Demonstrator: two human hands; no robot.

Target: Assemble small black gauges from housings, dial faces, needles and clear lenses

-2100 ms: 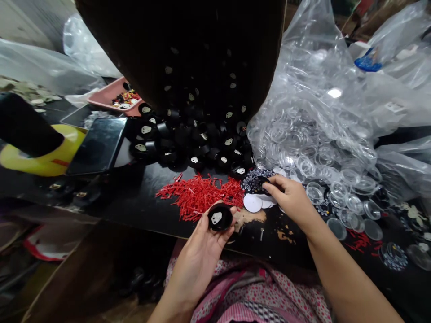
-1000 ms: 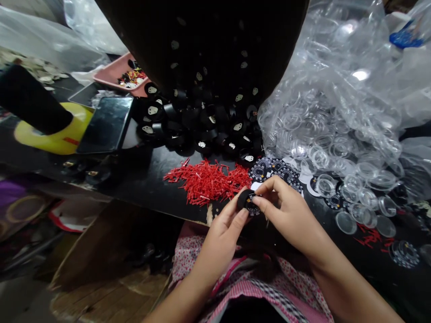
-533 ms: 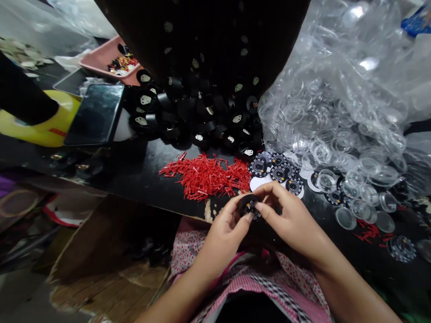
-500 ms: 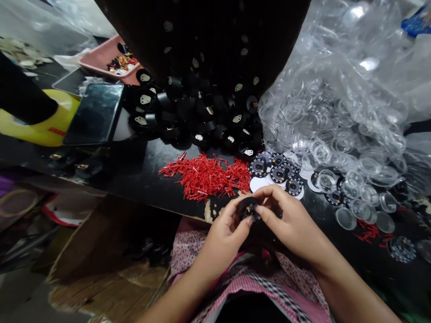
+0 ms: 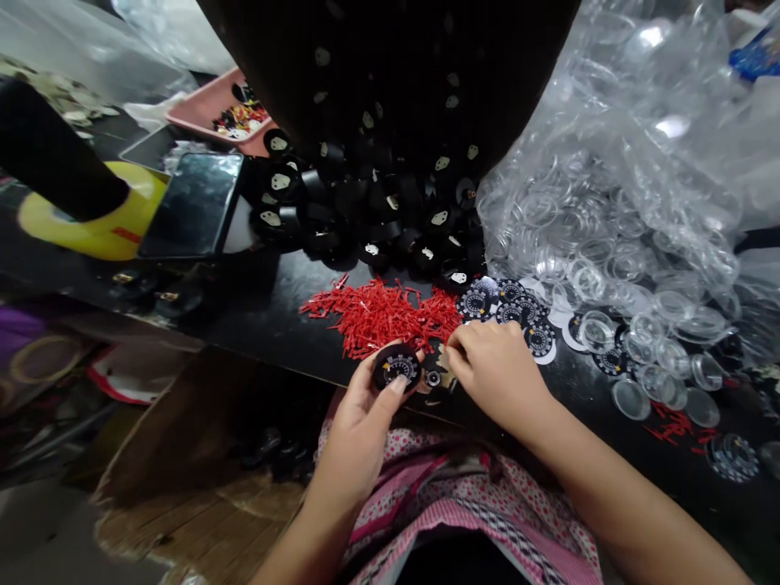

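Observation:
A round black dial piece (image 5: 396, 368) with white markings and a small yellow mark faces up in my left hand (image 5: 359, 410), the thumb on its face. My right hand (image 5: 496, 366) is apart from it, fingers curled in over the table edge beside the dial discs; whatever its fingertips hold is too small to make out. Between the hands lies a small round metal-looking part (image 5: 432, 379). Red pointers (image 5: 383, 317) are heaped just beyond my left hand. Printed dial discs (image 5: 539, 340) overlap one another right of the red heap.
Black round housings (image 5: 371, 219) pile up behind the red heap. Clear round covers (image 5: 597, 331) spill from a plastic bag (image 5: 646, 146) at right. At left are a phone-like slab (image 5: 192, 205), a yellow tape roll (image 5: 97, 223) and a pink tray (image 5: 207, 110).
My hands have separated. The left one has moved left with the black piece, its dial face now visible; the right one has let go of it and curled toward the discs.

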